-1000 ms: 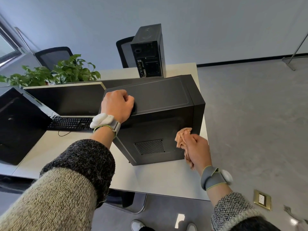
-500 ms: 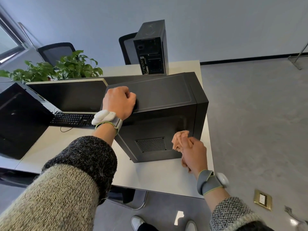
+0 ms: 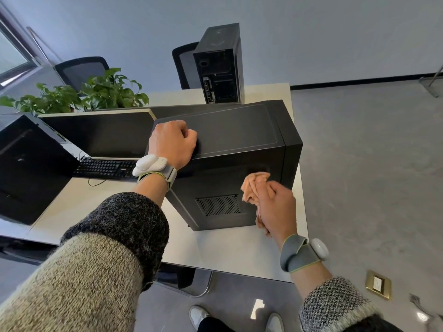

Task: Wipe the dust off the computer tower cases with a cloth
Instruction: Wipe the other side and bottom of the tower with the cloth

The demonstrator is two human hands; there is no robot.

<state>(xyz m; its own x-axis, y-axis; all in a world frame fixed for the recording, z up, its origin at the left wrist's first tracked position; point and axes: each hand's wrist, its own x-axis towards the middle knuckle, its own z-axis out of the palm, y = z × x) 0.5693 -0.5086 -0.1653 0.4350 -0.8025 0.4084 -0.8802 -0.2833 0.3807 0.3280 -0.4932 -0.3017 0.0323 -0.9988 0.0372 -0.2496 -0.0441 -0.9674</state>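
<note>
Large black metal computer tower case (image 3: 239,144) sits on white surface (image 3: 227,250), by its right edge. Left hand (image 3: 171,142) balled in fist, resting on case top face at its 9 o'clock corner. Right hand (image 3: 275,207) clutches crumpled peach cloth (image 3: 251,188), pressing it to near face, at 3 o'clock from mesh vent (image 3: 218,204). Second, smaller black tower (image 3: 219,65) stands at 12 o'clock. Black keyboard (image 3: 105,167) at 9 o'clock; green leafy plant (image 3: 110,92) at 10 o'clock.

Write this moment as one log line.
phase: wipe | left hand: curled, resting on near tower top | right hand: grips cloth against its side panel
</note>
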